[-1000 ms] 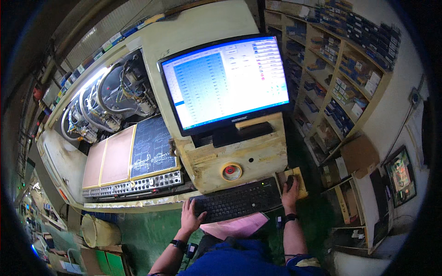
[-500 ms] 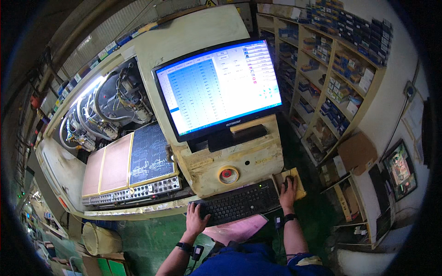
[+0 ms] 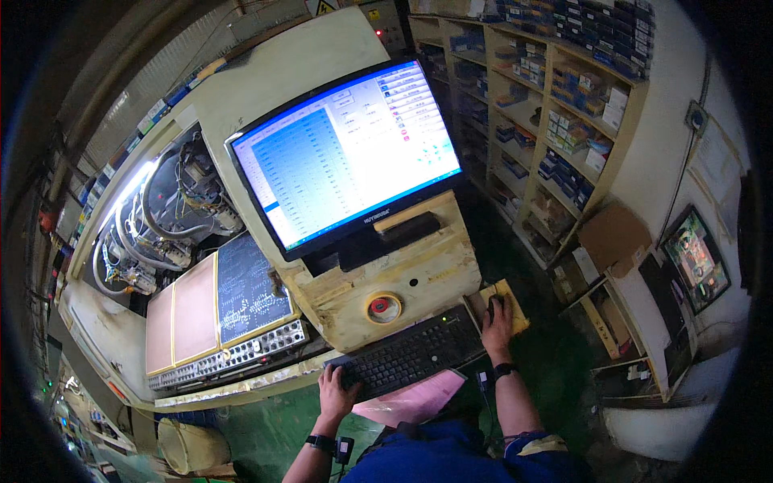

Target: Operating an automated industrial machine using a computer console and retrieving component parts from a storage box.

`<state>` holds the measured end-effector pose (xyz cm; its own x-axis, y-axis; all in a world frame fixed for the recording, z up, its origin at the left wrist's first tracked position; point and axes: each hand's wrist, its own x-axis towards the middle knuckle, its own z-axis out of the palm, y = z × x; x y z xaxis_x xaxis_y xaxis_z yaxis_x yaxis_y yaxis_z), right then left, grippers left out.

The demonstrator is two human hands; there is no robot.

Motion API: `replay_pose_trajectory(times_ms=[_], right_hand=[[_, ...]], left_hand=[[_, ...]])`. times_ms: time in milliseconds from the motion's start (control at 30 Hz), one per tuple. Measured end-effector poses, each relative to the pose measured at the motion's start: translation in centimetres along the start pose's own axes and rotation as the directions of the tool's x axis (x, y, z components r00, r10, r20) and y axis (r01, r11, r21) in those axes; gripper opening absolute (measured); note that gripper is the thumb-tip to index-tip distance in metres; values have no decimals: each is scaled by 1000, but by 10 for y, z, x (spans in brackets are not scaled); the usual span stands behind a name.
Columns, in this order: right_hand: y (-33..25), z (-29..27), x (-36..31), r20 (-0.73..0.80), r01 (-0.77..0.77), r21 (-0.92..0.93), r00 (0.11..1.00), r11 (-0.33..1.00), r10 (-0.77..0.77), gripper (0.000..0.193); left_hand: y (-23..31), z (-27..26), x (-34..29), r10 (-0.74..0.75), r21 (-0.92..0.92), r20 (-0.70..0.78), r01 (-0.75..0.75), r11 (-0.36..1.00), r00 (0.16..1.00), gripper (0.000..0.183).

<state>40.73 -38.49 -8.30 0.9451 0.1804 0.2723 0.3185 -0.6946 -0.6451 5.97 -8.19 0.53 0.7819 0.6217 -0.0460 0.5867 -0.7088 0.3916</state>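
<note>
My left hand [image 3: 338, 394] rests at the left end of a black keyboard [image 3: 412, 356], its fingers stretched over the keys and gripping nothing. To the right, my right hand [image 3: 498, 328] is wrapped over a dark computer mouse [image 3: 493, 303], which is mostly hidden under the fingers. The mouse sits on a worn yellowish pad [image 3: 515, 307] beside the keyboard. Above them stands a lit monitor [image 3: 346, 153] showing a table with blue shading and a column of icons. A red push button [image 3: 380, 309] in a yellow ring lies between monitor and keyboard. Below the keyboard is a pink sheet [image 3: 417, 398].
At left, a machine bed holds pinkish boards [image 3: 195, 304] and a dark drilled panel [image 3: 251, 282] under hoses and spindle units [image 3: 173, 193]. Shelves [image 3: 543, 105] with small boxes stand at right, near a cardboard piece [image 3: 613, 235]. A pale bucket [image 3: 192, 445] stands on the green floor.
The view has turned slightly, so the monitor and shelves appear farther left. Both hands keep their places at the keyboard and on the mouse.
</note>
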Motion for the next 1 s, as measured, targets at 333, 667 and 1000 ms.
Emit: replay_pose_trajectory(times_ms=[333, 667, 1000], right_hand=[[3, 2, -1, 20, -53, 1, 998, 999, 53, 56], [4, 3, -2, 49, -46, -40, 998, 998, 48, 58], [5, 6, 0, 62, -72, -10, 995, 997, 72, 58]], left_hand=[[-1, -2, 2, 20, 29, 14, -20, 999, 1000, 77], [-5, 1, 0, 39, 19, -12, -39, 999, 999, 77], [2, -5, -1, 31, 23, 5, -31, 999, 1000, 76]])
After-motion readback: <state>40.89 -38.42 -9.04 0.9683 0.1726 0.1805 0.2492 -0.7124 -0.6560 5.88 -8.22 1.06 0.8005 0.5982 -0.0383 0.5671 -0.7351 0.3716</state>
